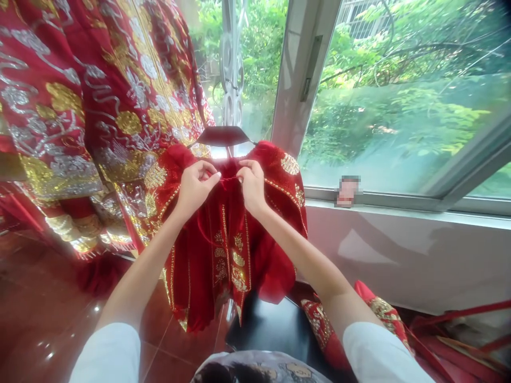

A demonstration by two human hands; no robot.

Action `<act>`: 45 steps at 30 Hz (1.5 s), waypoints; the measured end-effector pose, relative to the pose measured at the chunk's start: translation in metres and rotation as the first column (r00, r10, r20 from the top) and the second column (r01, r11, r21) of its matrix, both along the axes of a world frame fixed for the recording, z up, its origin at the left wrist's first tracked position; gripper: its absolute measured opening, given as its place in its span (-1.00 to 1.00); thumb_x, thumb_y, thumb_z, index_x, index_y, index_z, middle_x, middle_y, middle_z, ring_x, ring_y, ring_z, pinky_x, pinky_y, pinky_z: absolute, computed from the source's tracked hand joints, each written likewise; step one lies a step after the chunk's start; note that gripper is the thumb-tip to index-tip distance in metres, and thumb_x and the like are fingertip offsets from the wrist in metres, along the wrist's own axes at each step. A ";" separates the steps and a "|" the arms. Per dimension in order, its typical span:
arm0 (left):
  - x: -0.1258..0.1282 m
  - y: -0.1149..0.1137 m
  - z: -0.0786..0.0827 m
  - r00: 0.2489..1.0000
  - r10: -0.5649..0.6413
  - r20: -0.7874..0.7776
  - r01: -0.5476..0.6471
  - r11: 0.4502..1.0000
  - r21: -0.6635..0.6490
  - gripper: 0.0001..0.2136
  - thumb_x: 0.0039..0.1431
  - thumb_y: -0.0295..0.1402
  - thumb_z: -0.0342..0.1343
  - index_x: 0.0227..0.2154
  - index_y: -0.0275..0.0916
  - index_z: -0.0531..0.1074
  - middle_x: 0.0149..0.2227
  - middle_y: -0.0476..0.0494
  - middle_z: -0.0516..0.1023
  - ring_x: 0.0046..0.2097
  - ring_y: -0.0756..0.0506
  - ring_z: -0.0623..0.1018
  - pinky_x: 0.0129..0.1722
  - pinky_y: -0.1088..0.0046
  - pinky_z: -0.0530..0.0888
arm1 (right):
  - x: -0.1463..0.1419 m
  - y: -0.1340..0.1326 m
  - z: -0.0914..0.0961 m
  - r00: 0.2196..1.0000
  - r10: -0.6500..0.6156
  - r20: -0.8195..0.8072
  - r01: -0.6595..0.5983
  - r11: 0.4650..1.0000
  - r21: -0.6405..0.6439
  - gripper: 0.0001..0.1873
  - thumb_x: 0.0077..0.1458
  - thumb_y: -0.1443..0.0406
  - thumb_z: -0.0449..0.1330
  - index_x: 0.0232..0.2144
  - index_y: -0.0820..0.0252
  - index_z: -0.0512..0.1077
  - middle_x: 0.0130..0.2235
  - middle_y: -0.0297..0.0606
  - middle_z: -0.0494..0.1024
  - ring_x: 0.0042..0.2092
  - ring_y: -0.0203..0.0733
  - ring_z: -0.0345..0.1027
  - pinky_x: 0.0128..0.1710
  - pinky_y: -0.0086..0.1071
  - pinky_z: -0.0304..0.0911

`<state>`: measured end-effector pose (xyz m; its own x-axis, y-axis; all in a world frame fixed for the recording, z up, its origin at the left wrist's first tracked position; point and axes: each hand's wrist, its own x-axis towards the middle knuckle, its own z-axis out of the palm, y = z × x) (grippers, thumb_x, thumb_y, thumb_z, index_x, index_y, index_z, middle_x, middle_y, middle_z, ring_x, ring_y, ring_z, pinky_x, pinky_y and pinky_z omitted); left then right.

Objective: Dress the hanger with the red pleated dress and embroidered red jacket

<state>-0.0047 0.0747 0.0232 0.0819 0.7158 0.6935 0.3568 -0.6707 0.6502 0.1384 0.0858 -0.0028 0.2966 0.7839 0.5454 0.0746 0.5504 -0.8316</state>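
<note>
A short red jacket (202,287) with gold beading and embroidered patches hangs upright in front of me, its front facing me. A dark hanger (223,136) shows at its neckline. A thin red cord (229,180) stretches between my hands just below the neck opening. My left hand (198,183) pinches the cord's left side with thumb and fingertips. On the other side, my right hand (251,183) is pinched around the cord too. Part of the cord seems to loop down over the chest. The fingertips partly hide where the cord joins the cloth.
Larger red garments (131,106) with gold and silver sequins hang close at the left. A window (383,127) and its sill stand at the right. Below lie a black seat-like surface (275,330), red embroidered pieces (383,314) and a red tiled floor (35,314).
</note>
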 end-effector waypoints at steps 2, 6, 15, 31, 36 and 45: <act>-0.003 -0.002 0.006 1.000 -0.013 0.021 0.013 0.999 0.032 -0.86 -0.04 -0.40 0.23 -0.50 -0.22 0.33 -0.63 0.11 0.22 -0.58 0.09 0.19 -0.54 0.52 0.18 | 0.005 -0.004 0.008 0.994 0.078 -0.075 -0.080 0.996 -0.028 -0.79 -0.05 0.44 -0.04 -0.30 0.16 0.23 -0.45 -0.37 0.32 -0.41 -0.30 0.23 -0.36 -0.40 0.20; -0.018 0.001 0.019 0.999 0.002 0.043 -0.007 0.995 0.100 -0.67 -0.08 -0.42 0.27 -0.59 -0.21 0.13 -0.60 0.11 0.16 -0.56 0.09 0.12 -0.55 0.52 0.14 | 0.034 -0.006 0.028 0.988 0.154 0.000 -0.154 0.987 0.042 -0.91 0.02 0.38 0.06 -0.37 0.12 0.20 -0.51 -0.44 0.20 -0.48 -0.36 0.12 -0.44 -0.41 0.12; -0.053 0.030 0.021 0.998 -0.024 0.060 0.019 0.996 0.087 -0.66 -0.05 -0.32 0.24 -0.59 -0.18 0.10 -0.64 0.13 0.13 -0.60 0.09 0.07 -0.59 0.50 0.07 | 0.077 0.003 0.052 0.844 -0.098 0.527 0.038 0.992 0.123 -0.82 0.06 0.45 0.09 -0.26 0.17 0.35 -0.67 -0.52 0.19 -0.55 -0.35 0.14 -0.25 -0.23 0.22; 0.003 0.017 0.014 0.819 0.571 0.057 -0.541 0.735 0.409 -0.94 0.10 -0.41 0.19 -0.47 -0.21 0.47 -0.33 -0.13 0.44 -0.27 -0.09 0.41 -0.30 0.38 0.31 | 0.052 0.012 0.045 0.674 0.517 0.527 -0.617 0.787 0.018 -0.12 0.03 0.31 0.23 0.36 0.10 -0.01 -0.15 -0.18 0.58 -0.52 -0.43 0.23 -0.62 -0.49 0.14; 0.013 0.032 0.009 0.993 0.114 -0.043 -0.101 0.965 0.241 -0.83 0.04 -0.26 0.26 -0.53 -0.24 0.49 -0.46 -0.03 0.49 -0.43 0.00 0.38 -0.40 0.44 0.31 | 0.033 0.025 0.037 0.868 0.154 0.473 -0.307 0.914 0.267 -0.23 0.14 0.39 0.04 0.37 0.11 -0.05 -0.16 -0.21 0.59 -0.37 -0.30 0.38 -0.32 -0.35 0.37; 0.005 0.034 0.001 0.985 0.035 -0.171 0.001 0.978 0.206 -0.93 0.01 -0.40 0.18 -0.53 -0.24 0.47 -0.43 -0.04 0.56 -0.38 -0.04 0.44 -0.28 0.39 0.36 | 0.024 0.027 0.014 0.615 -0.190 0.765 -0.177 0.912 0.369 -0.28 0.26 0.40 -0.13 0.40 0.09 -0.27 -0.12 -0.21 0.56 -0.35 -0.28 0.37 -0.30 -0.40 0.31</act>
